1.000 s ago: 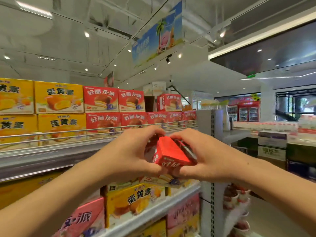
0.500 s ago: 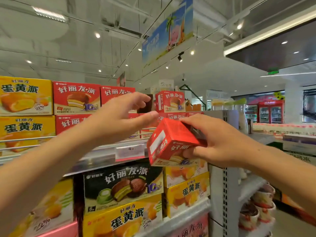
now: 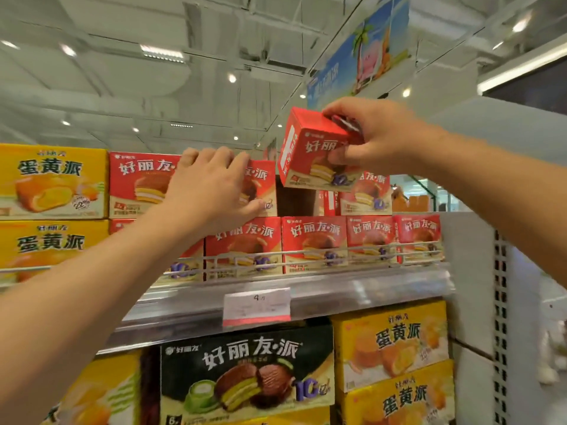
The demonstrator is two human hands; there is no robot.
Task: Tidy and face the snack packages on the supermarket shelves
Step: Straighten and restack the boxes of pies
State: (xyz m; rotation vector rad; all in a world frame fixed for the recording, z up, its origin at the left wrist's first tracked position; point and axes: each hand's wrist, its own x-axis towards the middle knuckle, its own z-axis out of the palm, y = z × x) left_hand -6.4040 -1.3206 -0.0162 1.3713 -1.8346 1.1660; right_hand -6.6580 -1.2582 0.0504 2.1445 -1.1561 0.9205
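My right hand [image 3: 376, 134] grips a small red pie box [image 3: 310, 148] by its top and front, holding it tilted in the air above the top shelf. Directly below it is a dark gap [image 3: 296, 196] in the upper row of red boxes. Left of that gap, my left hand [image 3: 211, 185] holds the stacked red box [image 3: 262, 182], with fingers hooked over its top edge and the thumb on its front. Another red box [image 3: 366, 193] stands right of the gap. A lower row of red boxes [image 3: 314, 240] faces forward beneath.
A wire rail [image 3: 306, 251] runs along the shelf front, with a price tag [image 3: 256, 305] below it. Yellow boxes [image 3: 52, 179] stack at the left. A black box [image 3: 245, 369] and yellow boxes [image 3: 392, 338] fill the shelf below. A white end panel [image 3: 472, 271] bounds the right.
My right hand has lifted the red box from chest height up above the top shelf. My left hand let go of it and moved onto the stacked red box.
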